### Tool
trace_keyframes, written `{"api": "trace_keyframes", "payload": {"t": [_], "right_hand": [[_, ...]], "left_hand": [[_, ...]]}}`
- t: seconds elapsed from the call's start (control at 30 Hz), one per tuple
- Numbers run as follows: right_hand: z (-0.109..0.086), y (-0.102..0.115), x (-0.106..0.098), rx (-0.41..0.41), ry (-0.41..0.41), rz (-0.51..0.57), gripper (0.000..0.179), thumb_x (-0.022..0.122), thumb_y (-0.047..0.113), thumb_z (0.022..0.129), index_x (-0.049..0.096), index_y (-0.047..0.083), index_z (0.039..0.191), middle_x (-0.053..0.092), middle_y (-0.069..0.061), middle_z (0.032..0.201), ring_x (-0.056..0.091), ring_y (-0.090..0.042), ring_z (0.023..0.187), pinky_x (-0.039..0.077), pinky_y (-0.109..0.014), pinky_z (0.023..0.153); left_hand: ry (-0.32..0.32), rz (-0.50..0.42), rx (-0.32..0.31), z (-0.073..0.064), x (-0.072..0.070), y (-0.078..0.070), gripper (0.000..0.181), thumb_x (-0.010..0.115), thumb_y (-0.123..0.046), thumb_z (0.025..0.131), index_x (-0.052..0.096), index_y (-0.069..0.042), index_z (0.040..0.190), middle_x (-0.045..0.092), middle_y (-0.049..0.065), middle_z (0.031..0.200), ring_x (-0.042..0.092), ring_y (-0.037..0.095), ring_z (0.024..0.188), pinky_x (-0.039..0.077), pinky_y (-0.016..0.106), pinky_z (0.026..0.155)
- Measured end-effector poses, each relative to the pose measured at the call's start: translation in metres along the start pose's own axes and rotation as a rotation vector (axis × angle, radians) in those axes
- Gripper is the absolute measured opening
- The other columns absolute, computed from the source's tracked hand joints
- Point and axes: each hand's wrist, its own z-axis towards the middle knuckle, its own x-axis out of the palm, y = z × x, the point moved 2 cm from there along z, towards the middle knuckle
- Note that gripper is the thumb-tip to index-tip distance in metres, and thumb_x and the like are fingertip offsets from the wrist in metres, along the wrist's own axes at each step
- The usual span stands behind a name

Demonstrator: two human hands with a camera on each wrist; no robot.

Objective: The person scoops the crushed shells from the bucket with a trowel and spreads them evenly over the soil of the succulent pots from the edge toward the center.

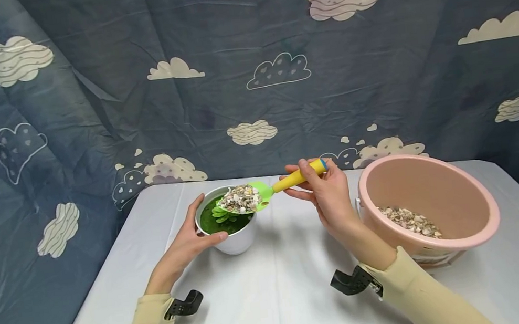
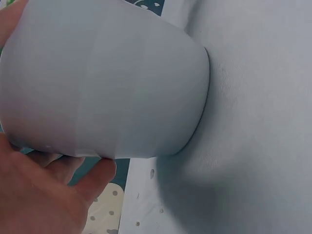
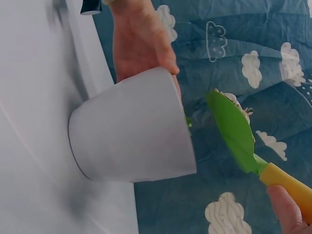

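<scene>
Toy trowel (image 1: 266,193) is in your right hand (image 1: 329,194), with your thumb and fingers pinching the yellow handle. Its green scoop points out past your fingertips toward your left hand (image 1: 186,242), heaped with shelly gravel (image 1: 241,199), and sits just above the pot without touching it, going by your right wrist cam. Your left hand is spread around the white flowerpot (image 1: 236,242), thumb on the near side and fingers on the far side, pot upright on the white tablecloth (image 1: 274,298). Just past that thumb, partly under the scoop, you've got a little green plant (image 1: 221,214) in mossy-looking green stuff. Over to the right of your right hand is a pink bucket (image 1: 432,181) with more gravel inside, and beyond both hands hangs a dark cloud-print curtain (image 1: 226,28).
</scene>
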Motion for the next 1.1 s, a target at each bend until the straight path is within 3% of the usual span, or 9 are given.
{"api": "trace_keyframes", "payload": {"t": [0.2, 0.5, 0.7, 0.93, 1.1], "right_hand": [[0.005, -0.008, 0.002, -0.011, 0.002, -0.005, 0.033, 0.066, 0.020, 0.095, 0.046, 0.000, 0.112, 0.069, -0.019, 0.105, 0.069, -0.036, 0.096, 0.056, -0.046, 0.076], [0.009, -0.017, 0.008, -0.017, 0.024, -0.010, 0.028, 0.066, 0.019, 0.096, 0.048, 0.001, 0.109, 0.069, -0.018, 0.103, 0.066, -0.042, 0.100, 0.056, -0.047, 0.076], [0.010, -0.022, 0.012, -0.011, 0.032, -0.032, 0.034, 0.067, 0.023, 0.095, 0.049, 0.002, 0.115, 0.068, -0.018, 0.106, 0.063, -0.045, 0.105, 0.056, -0.047, 0.077], [0.010, -0.025, 0.013, 0.003, 0.050, -0.040, 0.034, 0.068, 0.024, 0.094, 0.052, 0.000, 0.112, 0.068, -0.019, 0.106, 0.065, -0.041, 0.103, 0.056, -0.047, 0.077], [0.012, -0.024, 0.012, -0.015, 0.060, -0.058, 0.034, 0.068, 0.026, 0.094, 0.052, 0.000, 0.111, 0.068, -0.020, 0.108, 0.063, -0.045, 0.105, 0.056, -0.047, 0.077]], "left_hand": [[-0.021, -0.047, -0.002, 0.000, 0.004, 0.002, 0.106, 0.082, -0.022, 0.080, 0.010, -0.030, 0.158, 0.016, 0.009, 0.159, 0.031, 0.031, 0.139, 0.034, 0.045, 0.106], [-0.035, -0.085, 0.021, -0.001, 0.004, 0.003, 0.105, 0.081, -0.019, 0.081, 0.010, -0.028, 0.158, 0.016, 0.009, 0.159, 0.029, 0.029, 0.140, 0.031, 0.045, 0.109], [-0.033, -0.065, 0.033, 0.000, 0.003, 0.004, 0.106, 0.081, -0.020, 0.080, 0.010, -0.026, 0.158, 0.016, 0.009, 0.159, 0.026, 0.028, 0.141, 0.027, 0.047, 0.111], [0.024, -0.038, 0.052, -0.001, -0.004, 0.003, 0.106, 0.081, -0.017, 0.082, 0.008, -0.024, 0.159, 0.008, 0.008, 0.162, 0.020, 0.036, 0.145, 0.024, 0.051, 0.113], [0.071, -0.082, 0.060, -0.002, -0.007, 0.005, 0.103, 0.079, -0.018, 0.083, 0.010, -0.031, 0.158, 0.011, 0.005, 0.162, 0.026, 0.035, 0.142, 0.019, 0.054, 0.113]]}}
